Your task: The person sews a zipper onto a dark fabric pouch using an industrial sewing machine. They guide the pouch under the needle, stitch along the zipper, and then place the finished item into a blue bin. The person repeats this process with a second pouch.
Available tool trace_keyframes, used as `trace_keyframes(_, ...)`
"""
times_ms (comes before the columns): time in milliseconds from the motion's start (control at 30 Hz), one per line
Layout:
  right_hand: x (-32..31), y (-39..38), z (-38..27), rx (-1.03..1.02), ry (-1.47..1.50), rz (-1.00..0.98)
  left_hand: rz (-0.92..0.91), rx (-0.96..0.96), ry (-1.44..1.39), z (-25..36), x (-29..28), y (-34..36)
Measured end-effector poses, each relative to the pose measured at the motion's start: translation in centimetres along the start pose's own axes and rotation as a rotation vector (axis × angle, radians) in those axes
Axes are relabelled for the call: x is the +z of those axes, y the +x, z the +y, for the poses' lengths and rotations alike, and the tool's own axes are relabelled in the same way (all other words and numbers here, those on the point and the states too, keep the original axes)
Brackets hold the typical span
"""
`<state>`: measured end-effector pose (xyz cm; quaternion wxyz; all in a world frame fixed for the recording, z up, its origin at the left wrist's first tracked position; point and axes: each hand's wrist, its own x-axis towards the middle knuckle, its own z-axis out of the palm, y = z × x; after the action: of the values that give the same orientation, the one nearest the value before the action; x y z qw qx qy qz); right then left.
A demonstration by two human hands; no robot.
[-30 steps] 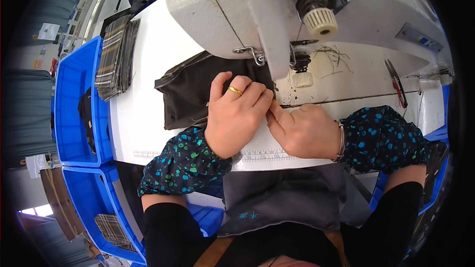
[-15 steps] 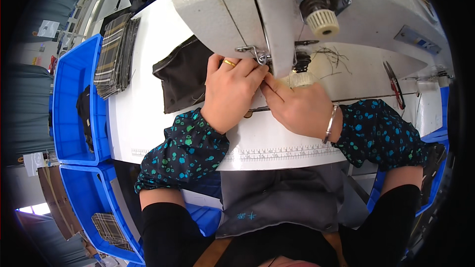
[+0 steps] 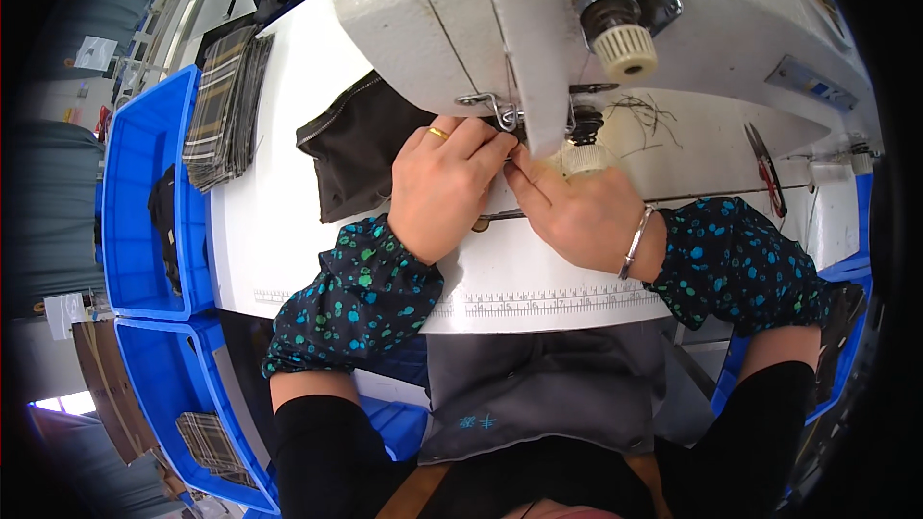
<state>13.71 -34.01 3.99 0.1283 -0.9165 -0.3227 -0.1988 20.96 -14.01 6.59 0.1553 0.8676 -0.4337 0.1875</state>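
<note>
Beneath the white sewing machine head [image 3: 413, 19], a dark fabric piece with a zipper [image 3: 351, 149] lies on the white table, its right part hidden by hands and machine. My left hand [image 3: 444, 183], wearing a gold ring, has its fingers curled on that fabric just below the presser foot area. My right hand [image 3: 577, 211] is close beside it, fingers pressed together at the fabric's edge; exactly what lies between the fingertips is hidden. Both hands nearly touch each other by a metal guide [image 3: 490, 101].
Folded plaid cloth [image 3: 216, 106] lies at the table's left. Blue bins [image 3: 144, 115] stand along that side, holding dark and plaid cloth. Red-handled scissors [image 3: 767, 168] and loose thread [image 3: 644, 120] lie right of the needle area. A printed ruler [image 3: 538, 304] runs along the front edge.
Since a second ago both hands and the dark fabric have moved away from me, up toward the needle. Over the last half second the hands have shifted only slightly.
</note>
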Motion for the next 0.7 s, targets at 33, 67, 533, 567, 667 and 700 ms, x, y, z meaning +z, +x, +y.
trace_keyframes(33,0.06,0.01,0.03,-0.003,-0.001,0.002,-0.001,0.004,-0.001,-0.04,0.01,-0.02)
trace_keyframes(67,0.1,-0.01,0.07,-0.005,-0.011,0.003,-0.01,-0.006,0.002,-0.07,0.03,-0.03)
trace_keyframes(533,0.41,-0.11,0.36,-0.03,-0.075,0.024,-0.063,-0.019,0.089,-0.4,0.51,-0.28)
trace_keyframes(567,0.45,-0.11,0.38,-0.033,-0.074,0.026,-0.068,-0.022,0.089,-0.35,0.49,-0.26)
trace_keyframes(667,0.54,-0.17,0.45,-0.038,-0.051,0.024,-0.072,-0.021,0.109,-0.44,0.14,-0.17)
trace_keyframes(700,0.56,-0.22,0.47,-0.042,-0.051,0.022,-0.066,-0.013,0.13,-0.59,-0.14,-0.16)
